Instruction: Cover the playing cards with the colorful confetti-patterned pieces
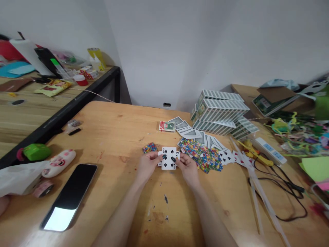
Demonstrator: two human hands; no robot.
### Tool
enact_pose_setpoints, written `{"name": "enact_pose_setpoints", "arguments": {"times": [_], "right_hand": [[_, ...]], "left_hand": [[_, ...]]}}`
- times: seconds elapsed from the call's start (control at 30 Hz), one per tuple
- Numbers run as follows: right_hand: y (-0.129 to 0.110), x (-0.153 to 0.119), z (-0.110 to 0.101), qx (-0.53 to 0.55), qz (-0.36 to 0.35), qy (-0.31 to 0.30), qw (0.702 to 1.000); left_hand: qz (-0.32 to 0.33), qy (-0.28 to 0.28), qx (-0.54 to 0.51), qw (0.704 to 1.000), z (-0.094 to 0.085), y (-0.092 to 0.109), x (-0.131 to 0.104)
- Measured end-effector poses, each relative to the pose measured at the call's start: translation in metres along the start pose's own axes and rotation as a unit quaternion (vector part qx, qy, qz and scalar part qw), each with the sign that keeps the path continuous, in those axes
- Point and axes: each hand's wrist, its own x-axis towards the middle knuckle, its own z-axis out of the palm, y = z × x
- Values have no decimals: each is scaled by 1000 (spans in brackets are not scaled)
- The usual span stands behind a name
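Observation:
Between my two hands is a six of spades playing card [169, 163], face up. My left hand [147, 166] pinches its left side, thumb on top. On the opposite side, my right hand [189, 168] grips it the same way. Behind this card a king [178, 155] lies crosswise, only its ends showing. Just beyond my left hand is a small pile with a multicoloured pattern [149, 147]. A larger spread of multicoloured card backs [203, 154] lies beside my right hand. Farther off are grey-backed cards [187, 129] and a red-and-green card box [167, 126].
Long striped card boxes [222, 109] are stacked at the back right. A phone [69, 197], a white squishy toy [59, 163] and a green object [37, 152] lie at left. At right are a power strip [271, 151], black cable [285, 219] and clear strips [267, 206].

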Motion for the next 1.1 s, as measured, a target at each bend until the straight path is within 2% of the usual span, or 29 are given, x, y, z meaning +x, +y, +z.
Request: {"name": "enact_pose_setpoints", "arguments": {"times": [0.9,1.1], "right_hand": [[-5,-1,0,38,19,-15,999],[-6,-1,1,44,15,-11,999]], "left_hand": [[18,-13,21,1000,-4,-6,3],[5,-8,8,1000,-2,-5,2]]}}
